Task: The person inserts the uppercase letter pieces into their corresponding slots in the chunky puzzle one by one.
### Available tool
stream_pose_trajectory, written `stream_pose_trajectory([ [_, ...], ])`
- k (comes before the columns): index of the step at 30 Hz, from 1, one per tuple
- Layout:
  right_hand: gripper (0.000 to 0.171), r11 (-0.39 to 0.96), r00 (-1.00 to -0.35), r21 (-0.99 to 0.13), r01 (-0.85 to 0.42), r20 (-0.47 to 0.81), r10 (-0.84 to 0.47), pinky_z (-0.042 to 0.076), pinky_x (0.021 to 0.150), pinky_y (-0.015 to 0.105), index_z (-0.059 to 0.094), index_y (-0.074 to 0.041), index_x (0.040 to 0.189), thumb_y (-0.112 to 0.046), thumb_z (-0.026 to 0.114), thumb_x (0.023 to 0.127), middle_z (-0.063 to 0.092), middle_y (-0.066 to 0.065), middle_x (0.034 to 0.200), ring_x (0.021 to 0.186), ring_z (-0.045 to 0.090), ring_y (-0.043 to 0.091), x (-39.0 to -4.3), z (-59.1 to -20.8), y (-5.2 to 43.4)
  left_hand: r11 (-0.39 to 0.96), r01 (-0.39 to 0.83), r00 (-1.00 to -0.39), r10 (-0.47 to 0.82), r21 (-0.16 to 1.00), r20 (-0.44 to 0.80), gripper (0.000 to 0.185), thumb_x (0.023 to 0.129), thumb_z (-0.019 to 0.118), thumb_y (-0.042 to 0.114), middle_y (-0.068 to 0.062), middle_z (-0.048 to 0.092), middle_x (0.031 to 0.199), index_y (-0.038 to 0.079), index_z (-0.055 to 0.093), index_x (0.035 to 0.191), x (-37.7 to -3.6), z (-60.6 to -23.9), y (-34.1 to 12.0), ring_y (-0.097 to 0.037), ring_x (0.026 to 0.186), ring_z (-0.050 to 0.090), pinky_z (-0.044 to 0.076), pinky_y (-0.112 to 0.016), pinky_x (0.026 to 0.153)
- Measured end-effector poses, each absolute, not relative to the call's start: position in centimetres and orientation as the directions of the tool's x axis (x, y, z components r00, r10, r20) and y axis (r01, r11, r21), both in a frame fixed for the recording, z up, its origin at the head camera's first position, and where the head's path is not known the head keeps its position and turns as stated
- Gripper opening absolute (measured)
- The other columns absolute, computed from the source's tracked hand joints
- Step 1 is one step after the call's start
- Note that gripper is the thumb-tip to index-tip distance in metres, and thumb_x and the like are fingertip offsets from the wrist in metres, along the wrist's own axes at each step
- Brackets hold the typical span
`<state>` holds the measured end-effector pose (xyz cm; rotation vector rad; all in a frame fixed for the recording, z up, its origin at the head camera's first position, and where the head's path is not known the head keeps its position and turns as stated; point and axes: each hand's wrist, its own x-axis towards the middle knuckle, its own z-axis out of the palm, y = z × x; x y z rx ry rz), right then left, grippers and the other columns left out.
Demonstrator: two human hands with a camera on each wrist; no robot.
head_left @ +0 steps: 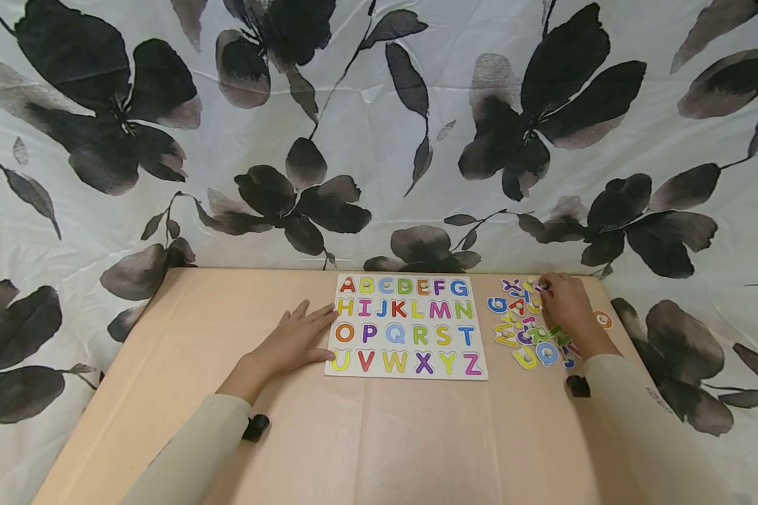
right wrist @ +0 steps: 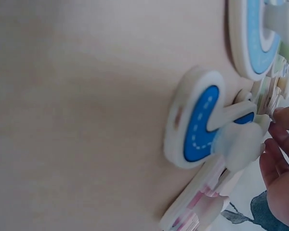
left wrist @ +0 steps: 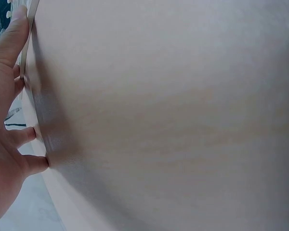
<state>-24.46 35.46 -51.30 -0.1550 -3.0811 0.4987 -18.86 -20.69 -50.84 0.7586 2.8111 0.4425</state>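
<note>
I'm watching the left hand point(head_left: 297, 340) resting its spread, straight fingers against the left edge of the letter board point(head_left: 407, 347), while the right hand point(head_left: 568, 305) is bending its fingers over the far part of the heaped letter pieces point(head_left: 547, 354), whether pinching one I cannot tell. An orange piece point(head_left: 603, 320) is lying just outside the right wrist on the bench point(head_left: 417, 442), with flowered cloth point(head_left: 328, 126) filling the space behind. The right hand is hiding part of the heap, and beyond a blue piece point(right wrist: 200, 132) the right wrist view is showing only blurred, overlapping edges.
</note>
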Motion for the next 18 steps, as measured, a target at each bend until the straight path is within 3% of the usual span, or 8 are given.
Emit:
stream_pose_trajectory([
  [5, 0.016, 0.953, -0.995, -0.295, 0.066, 0.057, 0.087, 0.048, 0.099, 0.061, 0.061, 0.002, 0.118, -0.002, 0.058, 0.103, 0.06, 0.026, 0.116, 0.109, 0.049, 0.044, -24.16, -51.64, 35.64, 0.821, 0.456, -0.848, 0.518, 0.344, -0.112, 0.09, 0.088, 0.072, 0.061, -0.002, 0.035, 0.169, 0.018, 0.04, 0.161, -18.8, -50.85, -20.6, -0.053, 0.155, 0.019, 0.021, -0.078, 0.116],
  [11, 0.016, 0.956, -0.994, -0.288, 0.05, 0.078, 0.075, 0.048, 0.097, 0.06, 0.063, 0.0, 0.118, -0.002, 0.058, 0.103, 0.06, 0.026, 0.118, 0.108, 0.049, 0.044, -23.95, -51.89, 35.65, 0.827, 0.455, -0.85, 0.514, 0.332, -0.117, 0.09, 0.088, 0.072, 0.062, -0.002, 0.035, 0.168, 0.018, 0.04, 0.161, -18.83, -50.87, -20.59, -0.053, 0.154, 0.02, 0.022, -0.078, 0.116],
  [18, 0.018, 0.938, -0.991, -0.338, 0.073, 0.084, 0.107, 0.05, 0.1, 0.059, 0.06, 0.006, 0.12, -0.003, 0.057, 0.104, 0.058, 0.026, 0.114, 0.108, 0.05, 0.042, -23.94, -51.55, 35.57, 0.829, 0.454, -0.849, 0.513, 0.326, -0.123, 0.091, 0.088, 0.072, 0.061, -0.002, 0.034, 0.169, 0.018, 0.039, 0.161, -18.95, -50.94, -20.75, -0.053, 0.154, 0.02, 0.022, -0.079, 0.115],
])
